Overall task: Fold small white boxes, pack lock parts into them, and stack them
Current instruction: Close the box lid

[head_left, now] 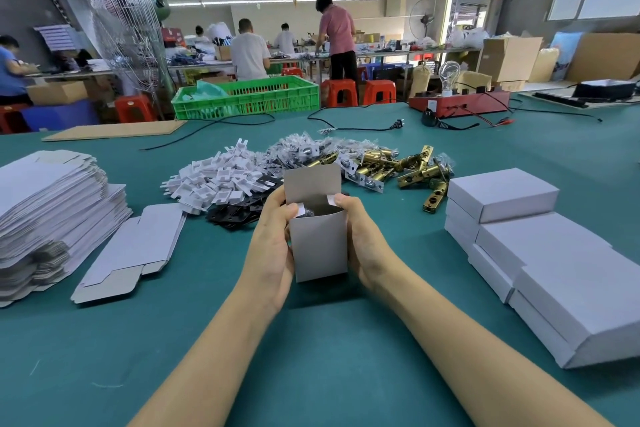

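Hands first: we see the left hand and right hand gripping a small white box upright between them above the green worktop, fingers curled round its sides, thumbs at the side flaps, top lid standing open w/ dark parts inside. Flat box blanks lie stacked at left, closed boxes at right. Brass latches, white plastic pcs and black plates are heaped just behind the box.
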{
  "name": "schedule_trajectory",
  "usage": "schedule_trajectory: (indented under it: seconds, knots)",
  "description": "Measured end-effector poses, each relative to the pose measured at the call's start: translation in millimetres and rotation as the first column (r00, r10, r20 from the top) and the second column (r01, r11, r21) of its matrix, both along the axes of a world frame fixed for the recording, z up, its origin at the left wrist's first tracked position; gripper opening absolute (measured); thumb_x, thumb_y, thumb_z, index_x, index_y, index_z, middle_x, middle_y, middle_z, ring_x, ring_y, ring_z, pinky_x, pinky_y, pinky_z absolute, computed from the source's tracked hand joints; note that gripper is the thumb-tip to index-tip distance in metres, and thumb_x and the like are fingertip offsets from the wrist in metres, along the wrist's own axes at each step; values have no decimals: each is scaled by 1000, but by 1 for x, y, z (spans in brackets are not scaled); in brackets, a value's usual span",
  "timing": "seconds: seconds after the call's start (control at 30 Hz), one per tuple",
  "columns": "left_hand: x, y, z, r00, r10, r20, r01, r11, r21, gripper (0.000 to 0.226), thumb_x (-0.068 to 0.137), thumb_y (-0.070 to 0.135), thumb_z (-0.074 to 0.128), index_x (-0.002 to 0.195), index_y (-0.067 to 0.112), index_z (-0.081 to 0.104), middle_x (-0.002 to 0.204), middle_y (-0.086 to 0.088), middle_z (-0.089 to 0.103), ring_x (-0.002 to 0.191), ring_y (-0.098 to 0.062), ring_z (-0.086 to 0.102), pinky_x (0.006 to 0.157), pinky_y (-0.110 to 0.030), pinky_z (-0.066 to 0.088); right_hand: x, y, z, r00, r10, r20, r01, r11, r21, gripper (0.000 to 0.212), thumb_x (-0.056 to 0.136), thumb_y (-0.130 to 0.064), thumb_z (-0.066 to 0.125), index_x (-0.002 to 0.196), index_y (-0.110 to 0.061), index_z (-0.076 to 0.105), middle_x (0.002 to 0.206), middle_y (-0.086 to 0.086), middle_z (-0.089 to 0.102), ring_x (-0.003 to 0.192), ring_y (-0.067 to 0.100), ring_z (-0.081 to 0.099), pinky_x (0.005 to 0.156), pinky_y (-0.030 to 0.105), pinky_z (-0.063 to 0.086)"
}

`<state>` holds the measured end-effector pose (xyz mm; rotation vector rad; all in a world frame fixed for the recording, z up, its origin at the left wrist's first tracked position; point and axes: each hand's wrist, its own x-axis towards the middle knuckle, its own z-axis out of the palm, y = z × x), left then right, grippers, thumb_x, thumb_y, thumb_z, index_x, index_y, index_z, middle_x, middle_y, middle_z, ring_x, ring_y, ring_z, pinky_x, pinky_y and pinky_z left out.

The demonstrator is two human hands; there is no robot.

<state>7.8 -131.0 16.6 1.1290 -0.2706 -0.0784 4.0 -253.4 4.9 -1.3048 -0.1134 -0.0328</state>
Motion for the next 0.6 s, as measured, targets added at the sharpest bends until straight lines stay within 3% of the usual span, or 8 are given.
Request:
schedule_trajectory:
  seconds: [0.1, 0.27, 0.33, 0.43, 0.5, 0.6]
  knots:
    - [1, 1, 2, 1000, -6, 1, 6, 1000, 6, 40, 96, 8, 38, 121, 27, 63, 121, -5, 69, 102, -22, 63, 89, -45, 49, 1, 1, 6, 993, -106, 49, 107, 994, -18, 30, 78, -38, 47, 103, -27, 59, 114, 9, 66, 93, 19, 60, 81, 41, 48]
    - [1, 3, 3, 1000, 6, 3, -6, 1000, 14, 42, 99, 8, 37, 114, 32, 67, 120, -4, 69, 99, -23, 58, 90, -48, 42, -1, 2, 15, 979, -130, 160, 136, 990, -32, 35, 93, -15, 40, 99, -44, 58, 106, 1, 63, 88, 19, 56, 72, 38, 48]
    - [1, 3, 4, 1000, 6, 3, -6, 1000, 1, 43, 98, 7, 38, 102, 35, 71, 114, -3, 71, 96, -21, 59, 87, -43, 41, -2, 2, 19, 970, -148, 193, 150, 989, 3, 43, 96, -4, 38, 95, -40, 61, 95, 4, 61, 81, 19, 53, 64, 32, 46]
    - [0, 4, 5, 1000, 11, 0, -11, 1000, -15, 42, 97, 7, 43, 89, 33, 75, 96, 1, 73, 81, -13, 60, 75, -34, 44, -4, 4, 22, 959, -191, 209, 182, 981, 61, 36, 97, 0, 39, 88, -25, 63, 81, 0, 65, 71, 13, 55, 58, 25, 46]
    - [-1, 4, 5, 1000, 25, 9, -24, 1000, -17, 40, 96, 7, 45, 82, 30, 74, 90, 0, 72, 76, -12, 60, 71, -32, 44, -6, 6, 22, 948, -241, 207, 230, 970, 78, 40, 97, 0, 39, 76, -23, 64, 74, -3, 65, 67, 9, 56, 60, 24, 46]
    - [-4, 3, 4, 999, 28, 23, -28, 1000, 7, 35, 91, 9, 49, 73, 27, 72, 86, -1, 72, 75, -14, 60, 68, -32, 45, -8, 9, 20, 926, -313, 210, 299, 949, 94, 36, 90, -1, 42, 68, -16, 68, 76, 6, 68, 75, 19, 60, 70, 31, 45]
